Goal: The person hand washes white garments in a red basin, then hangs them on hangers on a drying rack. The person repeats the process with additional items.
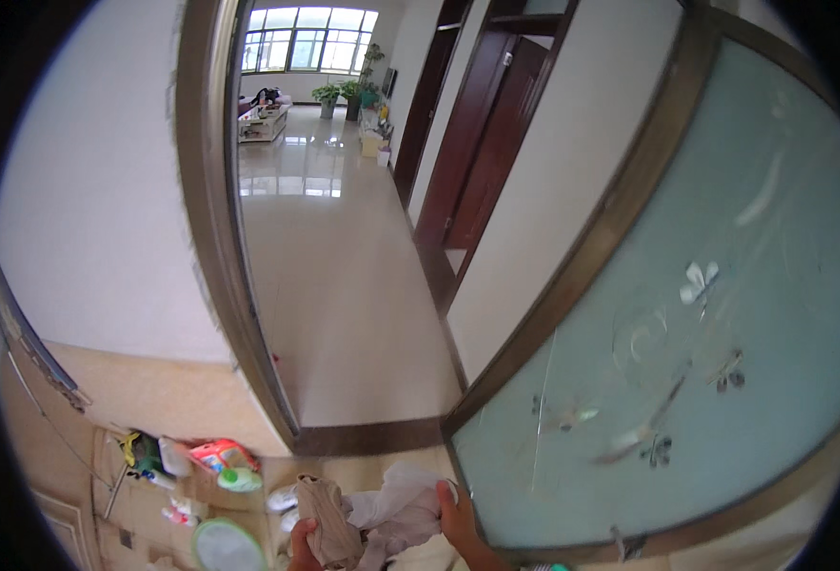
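Observation:
In the head view, a beige folded garment (pixel 325 517) sits in my left hand (pixel 303 548), whose thumb lies along its side. My right hand (pixel 460 527) grips a bunched white cloth (pixel 404 499) with the thumb pressed over its edge. A greyish-white fabric (pixel 402 537) hangs crumpled between both hands, against the beige piece. All the cloth is held together above the tiled floor, at the bottom of the view. The lower parts of both hands are cut off by the picture's rim.
A frosted glass door (pixel 648 385) stands open at right. Beyond the brown threshold (pixel 370 437) runs a glossy tiled corridor (pixel 341 307). A green-rimmed basin (pixel 228 548), a green-capped bottle (pixel 240 479), a red package (pixel 221 455) and white shoes (pixel 282 499) are on the floor.

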`<state>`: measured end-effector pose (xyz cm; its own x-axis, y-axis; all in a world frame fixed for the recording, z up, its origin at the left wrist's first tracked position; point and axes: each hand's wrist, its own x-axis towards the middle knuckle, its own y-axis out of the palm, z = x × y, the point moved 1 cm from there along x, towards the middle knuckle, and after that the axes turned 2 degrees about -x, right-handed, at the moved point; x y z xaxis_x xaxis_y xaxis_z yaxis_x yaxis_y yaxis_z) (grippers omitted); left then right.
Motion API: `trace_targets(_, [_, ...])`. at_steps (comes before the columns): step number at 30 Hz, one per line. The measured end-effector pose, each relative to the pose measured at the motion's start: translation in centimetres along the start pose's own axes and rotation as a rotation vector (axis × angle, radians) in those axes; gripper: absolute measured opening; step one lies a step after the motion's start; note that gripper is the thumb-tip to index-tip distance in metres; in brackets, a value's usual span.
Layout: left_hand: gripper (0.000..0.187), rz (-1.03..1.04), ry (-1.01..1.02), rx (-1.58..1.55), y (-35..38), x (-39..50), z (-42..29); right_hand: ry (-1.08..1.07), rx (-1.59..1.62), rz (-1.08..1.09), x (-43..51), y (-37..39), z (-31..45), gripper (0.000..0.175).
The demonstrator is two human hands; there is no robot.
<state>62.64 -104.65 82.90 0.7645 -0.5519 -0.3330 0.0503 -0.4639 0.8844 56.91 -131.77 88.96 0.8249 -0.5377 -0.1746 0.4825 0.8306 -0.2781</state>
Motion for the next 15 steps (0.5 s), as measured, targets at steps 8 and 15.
trace_targets(8, [0.061, 0.028, -0.177, 0.303, 12.9, 31.8, -7.8, 0.035, 0.254, -0.318, 26.4, -3.5, 2.5, 0.042])
trace_targets(15, [0.062, 0.031, 0.141, 0.212, 18.8, 60.7, -15.3, 0.056, 0.432, -0.487, 55.8, -3.8, 4.9, 0.04])
